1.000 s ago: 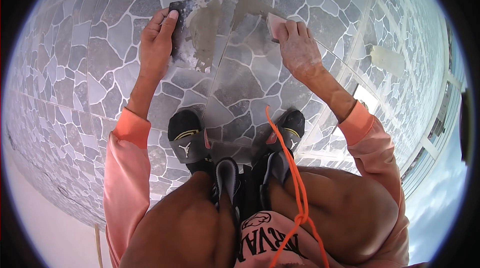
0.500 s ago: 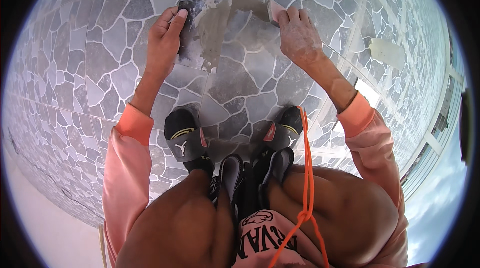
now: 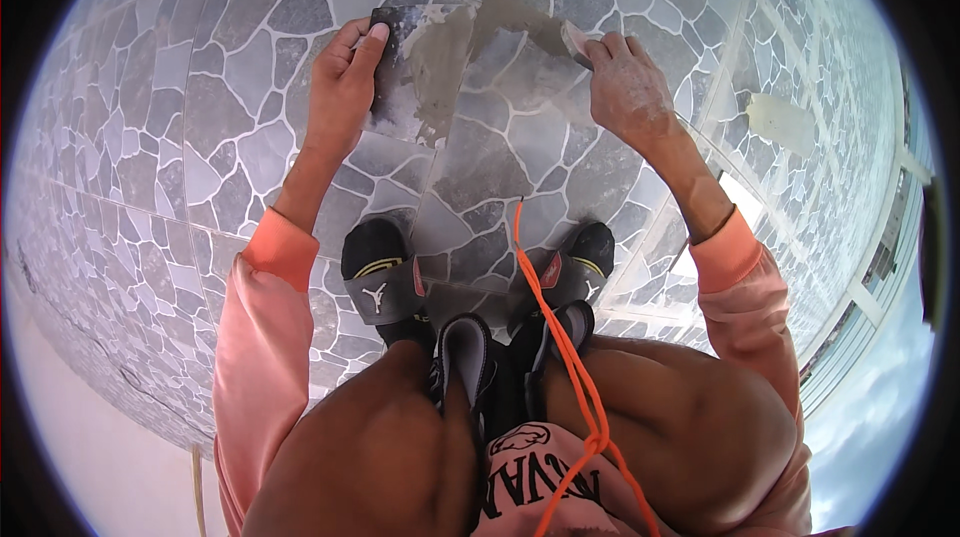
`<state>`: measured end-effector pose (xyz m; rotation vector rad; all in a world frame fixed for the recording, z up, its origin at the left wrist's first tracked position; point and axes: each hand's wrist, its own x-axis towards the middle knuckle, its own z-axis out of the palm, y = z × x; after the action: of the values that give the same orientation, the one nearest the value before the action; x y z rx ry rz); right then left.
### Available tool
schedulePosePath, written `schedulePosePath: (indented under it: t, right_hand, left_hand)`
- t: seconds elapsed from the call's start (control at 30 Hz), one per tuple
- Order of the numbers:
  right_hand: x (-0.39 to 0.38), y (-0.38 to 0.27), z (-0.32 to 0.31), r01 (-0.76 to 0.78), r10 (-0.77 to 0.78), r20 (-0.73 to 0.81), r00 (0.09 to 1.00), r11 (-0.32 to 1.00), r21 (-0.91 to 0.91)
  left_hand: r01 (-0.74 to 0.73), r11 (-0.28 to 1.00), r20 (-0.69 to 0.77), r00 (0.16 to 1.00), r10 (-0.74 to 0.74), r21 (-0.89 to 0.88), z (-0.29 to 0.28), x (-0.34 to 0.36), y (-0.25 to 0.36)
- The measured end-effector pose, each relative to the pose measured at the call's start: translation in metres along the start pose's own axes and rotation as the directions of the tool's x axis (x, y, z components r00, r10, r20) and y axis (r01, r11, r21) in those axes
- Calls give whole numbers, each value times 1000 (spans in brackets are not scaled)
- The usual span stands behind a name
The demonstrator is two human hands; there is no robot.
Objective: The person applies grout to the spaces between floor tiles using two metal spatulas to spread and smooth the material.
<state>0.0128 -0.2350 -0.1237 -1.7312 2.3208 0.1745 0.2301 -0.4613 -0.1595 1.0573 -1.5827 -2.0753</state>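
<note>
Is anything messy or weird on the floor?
Yes, a grey smear on the floor, between the left hand and right hand. It looks odd because it covers part of the neat stone pattern. Similar grey paste sits on the left hand's flat plate.

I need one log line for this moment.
Left hand: grips dark plate bearing grey paste | Right hand: holds small flat tool | Floor: patterned, grey smear

- Illumination: bright, diffuse daylight; cloudy sky [image 3: 870, 437] pale at lower right.
- Shadows: soft, darkest around the slide sandals [image 3: 382, 295].
- Stone-patterned floor [image 3: 480, 167]: washed out toward right edge.
- Focus: left hand [image 3: 342, 87], right hand [image 3: 628, 92] reasonably sharp.
- Rim: strong fisheye curvature, black vignette, bluish fringe.
</note>
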Motion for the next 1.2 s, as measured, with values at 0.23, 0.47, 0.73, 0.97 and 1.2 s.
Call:
schedulePosePath:
  t: [0.23,0.47,0.73,0.97,1.2]
  right_hand:
    - [-15,19,-7,-74,72,28,997,994,80]
    - [40,-17,16,-282,284,72,956,959,-33]
    - [84,-79,-3,139,-149,41,988,973,183]
    - [-18,16,-4,-393,178,368,913,141,908]
    - [-63,28,-20,-513,544,342,766,196,836]
  left_hand:
    - [-43,992,-30,998,47,121,13,4,-3]
    - [-17,999,-44,999,19,45,18,7,9]
    - [-55,994,-102,994,45,-98,-7,15,21]
    - [-45,997,-90,995,39,-64,-14,12,14]
    - [9,999,-87,996,-13,-39,2,2,1]
